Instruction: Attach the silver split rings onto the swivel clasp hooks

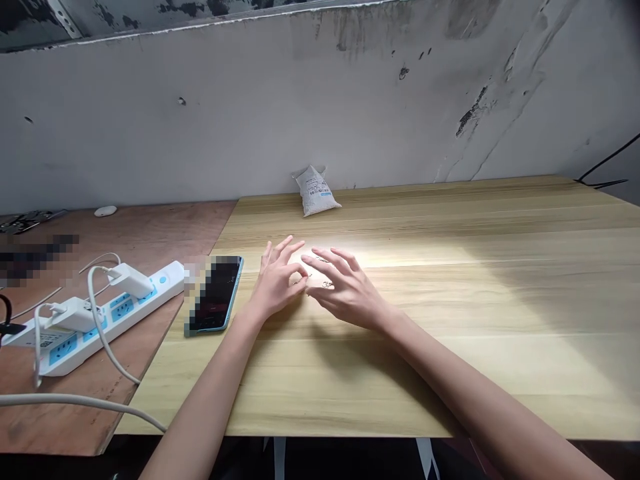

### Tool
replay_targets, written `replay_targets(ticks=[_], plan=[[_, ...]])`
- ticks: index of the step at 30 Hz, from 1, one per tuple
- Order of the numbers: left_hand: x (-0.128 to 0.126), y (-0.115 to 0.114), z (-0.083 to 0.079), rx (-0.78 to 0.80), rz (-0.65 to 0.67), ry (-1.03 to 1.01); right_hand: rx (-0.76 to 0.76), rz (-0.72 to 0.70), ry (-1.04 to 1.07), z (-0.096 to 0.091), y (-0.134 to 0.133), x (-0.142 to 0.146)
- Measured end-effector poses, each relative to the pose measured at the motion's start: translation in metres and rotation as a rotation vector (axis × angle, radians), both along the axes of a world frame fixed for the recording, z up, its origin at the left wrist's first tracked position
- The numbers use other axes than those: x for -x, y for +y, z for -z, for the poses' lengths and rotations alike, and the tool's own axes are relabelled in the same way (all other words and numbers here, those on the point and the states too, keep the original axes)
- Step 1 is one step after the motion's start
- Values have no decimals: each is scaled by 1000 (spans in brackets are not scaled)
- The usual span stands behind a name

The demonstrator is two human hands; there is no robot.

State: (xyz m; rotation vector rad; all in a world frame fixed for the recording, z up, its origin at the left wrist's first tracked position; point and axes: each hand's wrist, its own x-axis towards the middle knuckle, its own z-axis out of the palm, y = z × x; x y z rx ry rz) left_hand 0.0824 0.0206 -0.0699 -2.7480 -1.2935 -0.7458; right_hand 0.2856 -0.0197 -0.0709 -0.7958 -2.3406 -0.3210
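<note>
1. Small metal clips [326, 285] flat on light wood surface [450, 373], in lit patch between both hands; exact shape too small to tell.
2. Left hand [276, 287]: fingers [295, 268] curled, thumb and index nearly closed above clips; grip on anything impossible to tell.
3. Right hand [349, 293]: fingers [331, 260] loosely spread and arched over clips, nothing held.
4. Hands low and close together: posture suited to tiny parts, probably.
5. Phone [216, 295] flat just beside left hand. Power strip [150, 287] and two chargers [131, 280] on neighbouring plywood board [125, 233], likely keeping cables off surface.
6. White sachet [316, 192] at far edge, against wall [250, 113].
</note>
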Motion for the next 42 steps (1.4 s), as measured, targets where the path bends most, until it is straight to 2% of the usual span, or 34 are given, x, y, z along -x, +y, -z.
replay_targets(ticks=[6, 12, 18, 24, 31, 42], plan=[[10, -1, -9, -21, 66, 107, 251, -50, -82, -2, 5, -15], [7, -3, -11, 37, 69, 79, 228, 161, -116, 5, 15, -27], [-7, -3, 1, -21, 91, 30, 176, 189, -211, 8, 18, -21], [-23, -7, 7, -65, 120, 85, 274, 178, -14, 18, 24, -16], [-23, -7, 6, -52, 91, -53, 407, 134, 238, 23, 26, -19], [-27, -10, 4, 162, 4, -293, 622, -2, 546, 14, 23, -16]])
